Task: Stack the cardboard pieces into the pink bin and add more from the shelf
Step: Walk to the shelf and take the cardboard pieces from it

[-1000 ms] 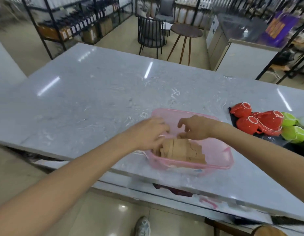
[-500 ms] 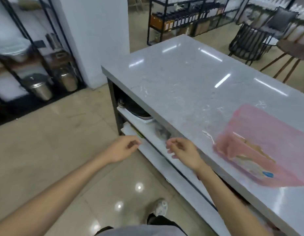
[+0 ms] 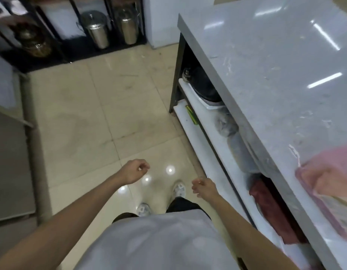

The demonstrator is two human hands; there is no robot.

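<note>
While the pink bin sits blurred on the tabletop at right — cardboard seemingly inside — left hand and right hand hang loosely curled, empty, over the floor beside the shelf.

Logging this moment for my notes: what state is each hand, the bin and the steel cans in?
Left hand: empty, fingers loosely curled.
Right hand: empty, fingers loosely curled.
Pink bin: on the counter, cardboard inside.
Steel cans: upright, lids on.
</note>
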